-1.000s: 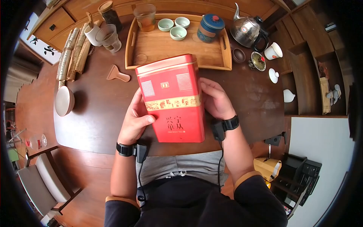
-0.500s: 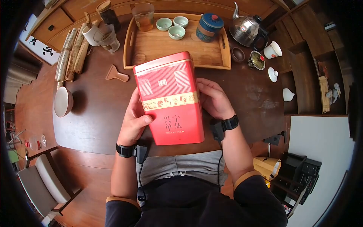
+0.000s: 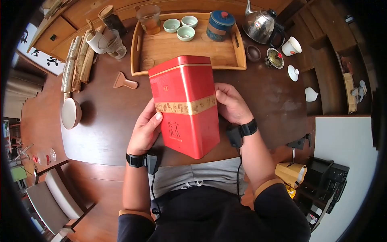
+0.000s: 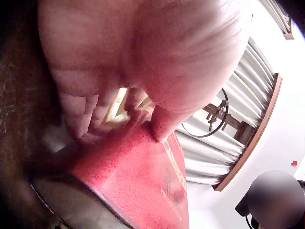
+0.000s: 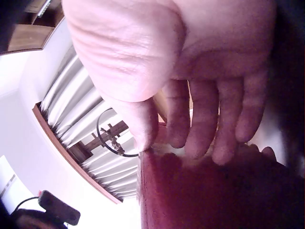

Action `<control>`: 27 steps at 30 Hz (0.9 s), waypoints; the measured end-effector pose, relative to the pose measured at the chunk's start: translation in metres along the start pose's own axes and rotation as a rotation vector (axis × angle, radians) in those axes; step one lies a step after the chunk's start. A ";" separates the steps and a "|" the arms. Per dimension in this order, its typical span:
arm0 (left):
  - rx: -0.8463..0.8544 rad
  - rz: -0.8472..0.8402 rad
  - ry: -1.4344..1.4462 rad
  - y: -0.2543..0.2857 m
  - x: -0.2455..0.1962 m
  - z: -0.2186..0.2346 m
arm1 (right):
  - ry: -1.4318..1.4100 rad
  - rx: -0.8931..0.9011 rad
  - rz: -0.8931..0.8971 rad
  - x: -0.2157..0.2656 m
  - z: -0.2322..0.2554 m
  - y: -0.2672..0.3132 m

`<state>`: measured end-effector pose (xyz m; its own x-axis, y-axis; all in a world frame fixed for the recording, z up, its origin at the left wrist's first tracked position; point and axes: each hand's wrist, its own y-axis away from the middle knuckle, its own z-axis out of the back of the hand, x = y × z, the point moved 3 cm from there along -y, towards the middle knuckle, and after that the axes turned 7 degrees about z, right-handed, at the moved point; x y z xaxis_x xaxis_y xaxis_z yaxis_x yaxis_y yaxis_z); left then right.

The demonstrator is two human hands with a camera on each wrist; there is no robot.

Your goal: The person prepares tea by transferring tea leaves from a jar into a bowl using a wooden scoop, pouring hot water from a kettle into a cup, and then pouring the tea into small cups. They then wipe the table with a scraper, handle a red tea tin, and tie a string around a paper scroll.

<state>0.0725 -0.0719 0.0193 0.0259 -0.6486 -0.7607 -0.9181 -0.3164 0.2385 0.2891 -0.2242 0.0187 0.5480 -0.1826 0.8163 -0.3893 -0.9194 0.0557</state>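
A red tea tin with a gold picture band and dark Chinese characters is held up over the near part of the table, one vertical edge toward me. My left hand grips its left side, thumb on the printed face, fingers behind it. At the right side my right hand holds it, thumb by the gold band. In the right wrist view the fingers reach along the back of the tin. The left wrist view has the tin's base rim and the left thumb against its wall. The lid is on.
Behind the tin lies a wooden tray with small green cups, a glass and a blue jar. A steel kettle and a gaiwan stand right. Left are a bowl, a flat brown scoop and rolled mats.
The tin has turned about its upright axis, its printed face swinging left and a side face coming into view on the right. Both hands remain on it.
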 end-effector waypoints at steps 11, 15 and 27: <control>0.008 0.069 -0.019 -0.003 -0.001 -0.007 | 0.023 0.107 0.068 -0.003 -0.007 0.002; 0.009 0.085 -0.015 -0.003 -0.001 -0.007 | 0.015 0.113 0.043 -0.005 -0.001 0.002; 0.095 0.025 -0.099 -0.004 -0.001 -0.004 | 0.109 0.060 0.091 0.000 -0.014 -0.003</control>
<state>0.0774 -0.0728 0.0217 -0.0319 -0.5826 -0.8121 -0.9515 -0.2309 0.2030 0.2794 -0.2165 0.0265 0.4273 -0.2304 0.8743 -0.3875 -0.9204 -0.0532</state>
